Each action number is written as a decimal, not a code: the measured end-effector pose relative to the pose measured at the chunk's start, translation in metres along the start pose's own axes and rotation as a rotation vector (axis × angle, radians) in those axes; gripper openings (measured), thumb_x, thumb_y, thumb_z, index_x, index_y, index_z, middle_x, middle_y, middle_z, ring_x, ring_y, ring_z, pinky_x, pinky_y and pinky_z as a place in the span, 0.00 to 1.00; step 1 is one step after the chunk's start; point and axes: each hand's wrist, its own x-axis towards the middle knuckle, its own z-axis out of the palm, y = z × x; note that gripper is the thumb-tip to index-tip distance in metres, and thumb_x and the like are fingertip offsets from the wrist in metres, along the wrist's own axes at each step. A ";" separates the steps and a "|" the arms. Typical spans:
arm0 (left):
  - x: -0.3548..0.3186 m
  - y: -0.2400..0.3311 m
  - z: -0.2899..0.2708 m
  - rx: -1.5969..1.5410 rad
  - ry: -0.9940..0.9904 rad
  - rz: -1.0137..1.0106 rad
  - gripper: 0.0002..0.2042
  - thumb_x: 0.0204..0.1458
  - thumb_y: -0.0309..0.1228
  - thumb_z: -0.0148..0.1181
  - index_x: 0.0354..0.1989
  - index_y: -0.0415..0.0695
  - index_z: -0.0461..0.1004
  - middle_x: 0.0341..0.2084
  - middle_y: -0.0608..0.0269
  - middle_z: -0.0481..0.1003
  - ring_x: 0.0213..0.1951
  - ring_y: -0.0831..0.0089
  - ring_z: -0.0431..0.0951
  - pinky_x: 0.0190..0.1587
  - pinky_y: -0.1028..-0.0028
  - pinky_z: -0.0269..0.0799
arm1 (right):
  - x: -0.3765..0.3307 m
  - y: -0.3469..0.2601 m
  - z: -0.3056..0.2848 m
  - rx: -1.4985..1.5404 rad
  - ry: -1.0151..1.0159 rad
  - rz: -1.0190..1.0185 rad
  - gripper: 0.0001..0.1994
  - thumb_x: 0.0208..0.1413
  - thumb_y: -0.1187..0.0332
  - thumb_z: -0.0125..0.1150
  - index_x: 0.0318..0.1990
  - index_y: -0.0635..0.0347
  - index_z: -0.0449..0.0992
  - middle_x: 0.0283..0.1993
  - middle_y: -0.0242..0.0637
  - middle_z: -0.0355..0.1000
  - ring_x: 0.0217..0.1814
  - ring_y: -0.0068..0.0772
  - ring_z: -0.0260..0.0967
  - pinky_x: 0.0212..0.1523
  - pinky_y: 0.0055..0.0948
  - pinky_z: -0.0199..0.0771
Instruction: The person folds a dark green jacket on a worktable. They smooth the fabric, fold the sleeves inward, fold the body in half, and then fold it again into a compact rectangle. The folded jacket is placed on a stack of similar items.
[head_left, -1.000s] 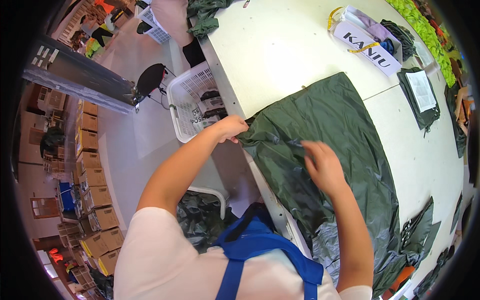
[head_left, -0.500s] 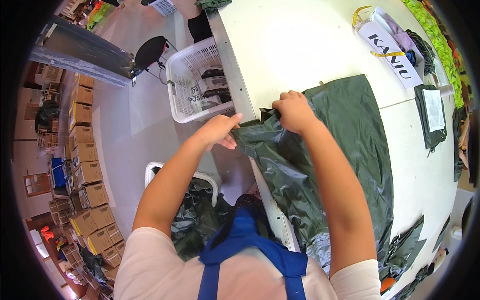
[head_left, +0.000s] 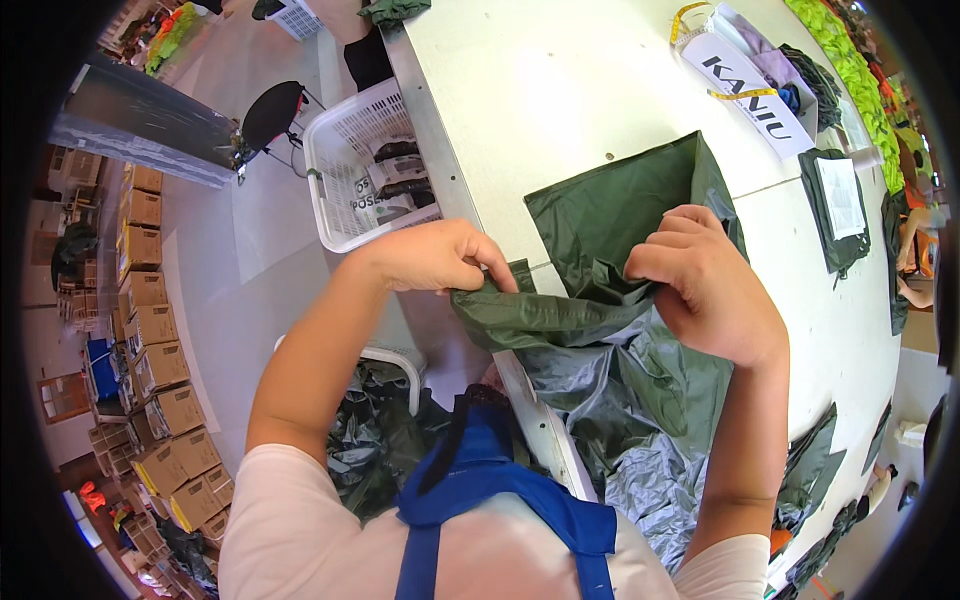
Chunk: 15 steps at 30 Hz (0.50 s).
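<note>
boxes [head_left: 163, 365] stand stacked well left of the table [head_left: 560, 90]. a white basket [head_left: 365, 118] sits just beside the table's left edge. at that edge the left hand [head_left: 435, 255] pinches the hem of the green cloth [head_left: 580, 320], which lies on the table, partly lifted and folded. above the table the right hand [head_left: 715, 290] curls its fingers closed on a raised fold. toward the table's right side stands a white carton [head_left: 750, 112].
</note>
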 end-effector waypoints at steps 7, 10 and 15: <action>0.071 -0.004 -0.008 -0.465 0.301 0.086 0.13 0.57 0.35 0.49 0.42 0.41 0.78 0.32 0.65 0.78 0.34 0.74 0.76 0.40 0.76 0.71 | 0.062 0.010 0.044 -0.280 0.318 -0.026 0.14 0.42 0.78 0.52 0.39 0.54 0.72 0.35 0.35 0.71 0.47 0.39 0.66 0.60 0.46 0.55; 0.104 -0.017 -0.025 -0.586 0.354 0.065 0.25 0.61 0.52 0.39 0.52 0.46 0.73 0.42 0.64 0.76 0.41 0.71 0.75 0.46 0.71 0.70 | 0.049 0.017 0.062 -0.227 0.514 0.170 0.21 0.47 0.74 0.56 0.51 0.52 0.68 0.52 0.37 0.66 0.59 0.40 0.60 0.64 0.49 0.49; 0.069 -0.076 -0.061 -0.308 0.548 0.051 0.25 0.58 0.52 0.47 0.53 0.46 0.72 0.49 0.60 0.71 0.50 0.67 0.68 0.55 0.66 0.62 | -0.075 0.012 0.119 -0.114 0.494 0.557 0.25 0.47 0.71 0.62 0.56 0.56 0.66 0.56 0.42 0.64 0.61 0.46 0.58 0.63 0.45 0.51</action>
